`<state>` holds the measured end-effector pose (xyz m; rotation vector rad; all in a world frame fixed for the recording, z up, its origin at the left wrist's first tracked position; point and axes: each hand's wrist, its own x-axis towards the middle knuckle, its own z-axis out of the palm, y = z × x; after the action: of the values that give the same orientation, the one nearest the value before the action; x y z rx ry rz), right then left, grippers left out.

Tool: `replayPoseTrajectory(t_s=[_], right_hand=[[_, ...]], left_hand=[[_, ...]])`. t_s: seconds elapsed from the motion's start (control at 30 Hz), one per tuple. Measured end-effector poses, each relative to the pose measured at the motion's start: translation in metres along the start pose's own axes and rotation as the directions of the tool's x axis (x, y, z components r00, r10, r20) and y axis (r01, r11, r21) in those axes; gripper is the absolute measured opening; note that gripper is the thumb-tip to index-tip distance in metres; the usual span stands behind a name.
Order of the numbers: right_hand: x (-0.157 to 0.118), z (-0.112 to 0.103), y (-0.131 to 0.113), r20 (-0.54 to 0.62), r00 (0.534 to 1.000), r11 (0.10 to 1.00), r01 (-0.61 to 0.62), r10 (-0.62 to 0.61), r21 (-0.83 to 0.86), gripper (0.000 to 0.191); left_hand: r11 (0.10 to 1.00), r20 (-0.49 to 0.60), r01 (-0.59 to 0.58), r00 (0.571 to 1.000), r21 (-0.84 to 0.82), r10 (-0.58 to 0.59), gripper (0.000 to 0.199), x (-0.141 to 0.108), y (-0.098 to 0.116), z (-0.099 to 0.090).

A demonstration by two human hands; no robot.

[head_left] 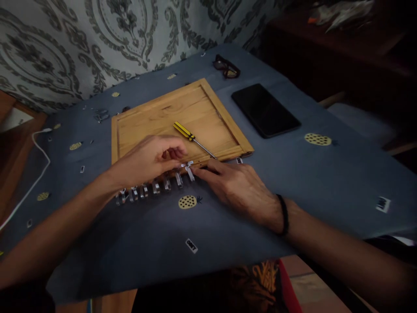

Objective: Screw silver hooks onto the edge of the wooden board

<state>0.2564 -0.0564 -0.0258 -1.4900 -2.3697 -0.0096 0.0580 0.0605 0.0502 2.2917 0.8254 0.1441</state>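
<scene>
A framed wooden board (176,113) lies on the cloth, with several shiny metal hooks (156,188) in a row along its near edge. At the right end of that row, my left hand (150,156) pinches a metal hook (190,173) between thumb and fingertips. My right hand (241,191), with a dark band at the wrist, reaches the same hook from the right; its fingers are closed at the hook and the board's edge. Across the board lies a yellow and black screwdriver (187,132), its tip close to my right knuckles.
To the right of the board is a black tablet or phone (265,111), with dark-framed glasses (226,67) behind. Small metal pieces (100,114) lie at the back left. A white cable (41,150) runs down the left side. The patterned blue tablecloth (234,243) ends near my lap.
</scene>
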Motion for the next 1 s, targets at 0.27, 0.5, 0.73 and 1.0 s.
replayPoseTrajectory(t_s=[0.27, 0.5, 0.73, 1.0], right_hand=[[-0.001, 0.003, 0.001, 0.055, 0.998, 1.000, -0.023, 0.024, -0.008, 0.042], [-0.001, 0.002, -0.001, 0.042, 0.999, 0.999, -0.019, 0.021, -0.030, 0.040], [0.000, 0.003, -0.001, 0.025, 1.000, 1.000, -0.013, 0.014, -0.022, 0.036], [-0.003, 0.005, 0.001, -0.025, 1.000, 1.000, 0.007, -0.007, -0.022, 0.036]], left_hand=[[0.963, -0.222, 0.033, 0.975, 0.267, 0.028, 0.030, -0.036, 0.006, 0.028], [0.886, -0.276, 0.113, 0.961, 0.449, 0.018, 0.035, -0.036, 0.007, 0.057], [0.885, -0.293, 0.111, 0.956, 0.452, 0.030, 0.038, -0.032, 0.002, 0.061], [0.880, -0.277, 0.144, 0.961, 0.452, -0.015, 0.038, -0.031, 0.006, 0.059]])
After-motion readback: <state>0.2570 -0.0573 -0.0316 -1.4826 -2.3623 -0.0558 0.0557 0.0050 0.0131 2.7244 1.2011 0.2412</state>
